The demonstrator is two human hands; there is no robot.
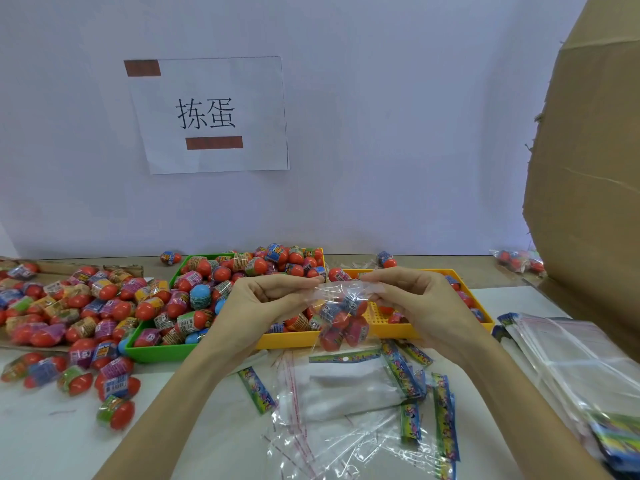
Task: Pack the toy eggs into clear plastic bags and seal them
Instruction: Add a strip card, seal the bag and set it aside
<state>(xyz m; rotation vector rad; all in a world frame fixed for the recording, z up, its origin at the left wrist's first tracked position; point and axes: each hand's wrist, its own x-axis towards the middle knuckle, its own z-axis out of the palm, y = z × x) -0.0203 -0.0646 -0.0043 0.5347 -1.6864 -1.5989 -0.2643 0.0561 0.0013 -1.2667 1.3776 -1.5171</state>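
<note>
A clear plastic bag (341,318) holding several red toy eggs hangs above the table's middle. My left hand (266,301) pinches the bag's top edge on its left side. My right hand (412,299) pinches the same top edge on its right. Loose wrapped eggs fill a green tray (156,351) and lie heaped on cardboard at the left (69,306). A yellow tray (408,329) behind the bag holds a few more eggs. Empty clear bags (339,403) with printed header cards (443,414) lie on the table below my hands.
A stack of clear bags (575,362) lies at the right. A tall cardboard box (588,168) stands at the right edge, with a filled bag (519,261) beside it. Stray eggs (114,412) sit on the white table at the left. A paper sign (207,114) hangs on the wall.
</note>
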